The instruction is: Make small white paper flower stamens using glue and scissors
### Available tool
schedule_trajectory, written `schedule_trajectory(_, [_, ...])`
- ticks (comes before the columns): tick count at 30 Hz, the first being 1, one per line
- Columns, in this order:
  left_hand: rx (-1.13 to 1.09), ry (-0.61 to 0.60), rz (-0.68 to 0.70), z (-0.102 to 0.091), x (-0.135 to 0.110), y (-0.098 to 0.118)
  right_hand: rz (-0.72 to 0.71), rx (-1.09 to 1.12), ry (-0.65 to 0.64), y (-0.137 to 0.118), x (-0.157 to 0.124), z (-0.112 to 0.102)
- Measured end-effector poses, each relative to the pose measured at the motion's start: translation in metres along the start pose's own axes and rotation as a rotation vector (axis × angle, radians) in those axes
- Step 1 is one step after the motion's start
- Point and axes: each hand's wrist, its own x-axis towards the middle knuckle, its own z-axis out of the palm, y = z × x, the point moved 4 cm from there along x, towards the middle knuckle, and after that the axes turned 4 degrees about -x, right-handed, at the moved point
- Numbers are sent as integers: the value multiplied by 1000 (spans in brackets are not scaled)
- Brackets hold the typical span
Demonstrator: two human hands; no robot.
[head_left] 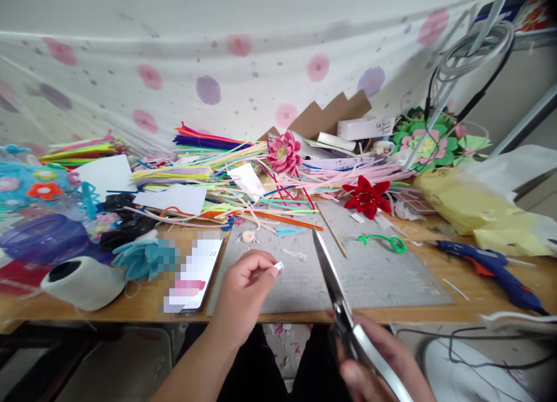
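one small white piece [279, 266]: we are pinching it in our left hand [246, 292] — thumb and forefinger pressed together on it — over the gray cutting mat [287, 294].
scissors [329, 274]: we are gripping these in our right hand [394, 350], fingers curled round the handles, blades pointing away from us.
phone [206, 265]: we are seeing it lie just left of the mat, a blue flower [145, 258] beside it.
glue gun [491, 268]: we are seeing it lie right of the mat.
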Motion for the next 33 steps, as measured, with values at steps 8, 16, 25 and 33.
schedule_trajectory(8, [326,-83,308,10,-21,32,-244,-79,140,-57,55,30])
schedule_trajectory(16, [390,-103,392,8,-32,37,-261,-54,104,-52,51,47])
schedule_trajectory(25, [223,-134,166,1,-27,27,-194,37,57,-61,52,45])
schedule_trajectory(33, [36,7,-4,-13,-22,13,-100,-9,-162,-32,22,35])
